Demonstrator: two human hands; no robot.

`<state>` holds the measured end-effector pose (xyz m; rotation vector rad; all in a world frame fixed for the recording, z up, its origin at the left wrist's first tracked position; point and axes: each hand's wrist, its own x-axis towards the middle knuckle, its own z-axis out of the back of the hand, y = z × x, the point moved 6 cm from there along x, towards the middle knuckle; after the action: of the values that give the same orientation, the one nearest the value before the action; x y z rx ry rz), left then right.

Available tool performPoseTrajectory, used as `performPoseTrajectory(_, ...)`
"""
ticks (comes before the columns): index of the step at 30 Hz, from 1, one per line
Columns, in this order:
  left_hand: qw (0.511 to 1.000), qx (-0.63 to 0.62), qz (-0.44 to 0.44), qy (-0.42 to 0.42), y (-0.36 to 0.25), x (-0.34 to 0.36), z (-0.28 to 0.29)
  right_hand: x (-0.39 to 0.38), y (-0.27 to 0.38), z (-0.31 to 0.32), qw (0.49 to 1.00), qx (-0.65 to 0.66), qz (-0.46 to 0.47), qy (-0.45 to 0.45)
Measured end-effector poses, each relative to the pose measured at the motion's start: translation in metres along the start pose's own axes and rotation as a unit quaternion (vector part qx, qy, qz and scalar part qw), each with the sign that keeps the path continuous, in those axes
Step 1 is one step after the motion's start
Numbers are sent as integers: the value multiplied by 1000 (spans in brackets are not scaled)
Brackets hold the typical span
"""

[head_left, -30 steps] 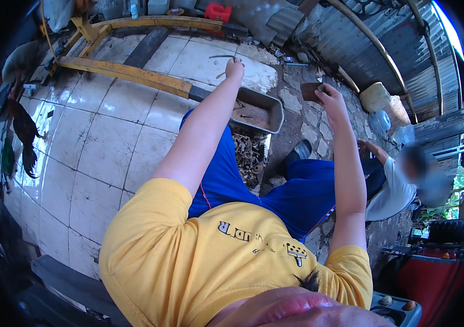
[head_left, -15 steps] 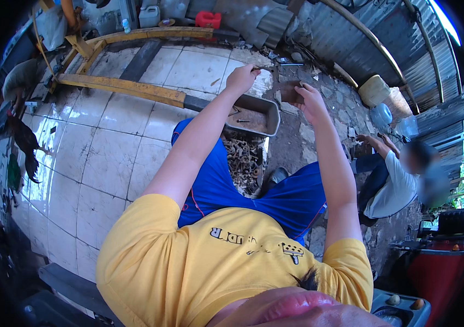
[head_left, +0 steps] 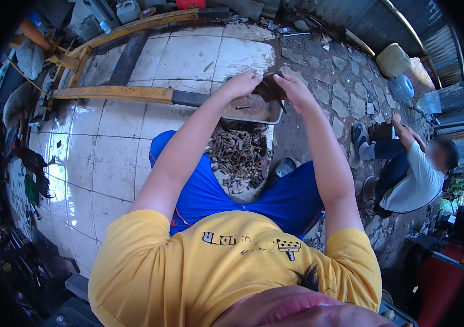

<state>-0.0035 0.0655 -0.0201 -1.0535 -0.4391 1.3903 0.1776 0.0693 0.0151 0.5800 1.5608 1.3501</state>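
Observation:
My right hand [head_left: 297, 97] is closed on a dark brown flat piece [head_left: 271, 90], thin and stiff-looking, with its thumb and fingers along the right edge. My left hand [head_left: 241, 86] is pinched shut, its fingertips against the piece's left edge; anything small between them is hidden. Both hands are above a grey rectangular tray [head_left: 276, 115], which holds a bolt [head_left: 241, 108] and a layer of brownish dirt. Between the tray and my legs lies a heap of rusty bolts, nuts and other metal parts [head_left: 237, 158] on the tiles.
A yellow steel frame [head_left: 117, 93] with dark ends lies on the white tiled floor at left. A chicken [head_left: 31, 163] stands at far left. On the right, another person [head_left: 414, 177] sits low on the stone paving. Behind them are a jerrycan [head_left: 393, 61] and a blue water bottle [head_left: 402, 87].
My hands have come together over the tray, the left moving down and the right moving left with the brown piece. The view has shifted, and more of the metal heap shows.

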Motion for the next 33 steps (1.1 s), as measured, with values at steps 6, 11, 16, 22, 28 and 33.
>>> performPoseTrajectory(6,876,-466,118,41,0,-3,-21,16,-3,42,958,-217,126,-136)
performPoseTrajectory(11,766,-625,98,112,8,12,-40,11,9,19,871,-392,251,-160)
performPoseTrajectory(16,751,-647,73,107,-3,9,-20,-2,28,-1,759,-533,331,-172)
performPoseTrajectory(22,750,-651,84,80,-12,-2,-22,-1,25,-15,744,-544,348,-170)
performPoseTrajectory(28,802,-591,69,51,-7,-7,-24,12,23,-3,779,-529,294,-164)
performPoseTrajectory(33,965,-119,-167,-162,-27,-11,4,9,27,-3,850,-410,305,-129)
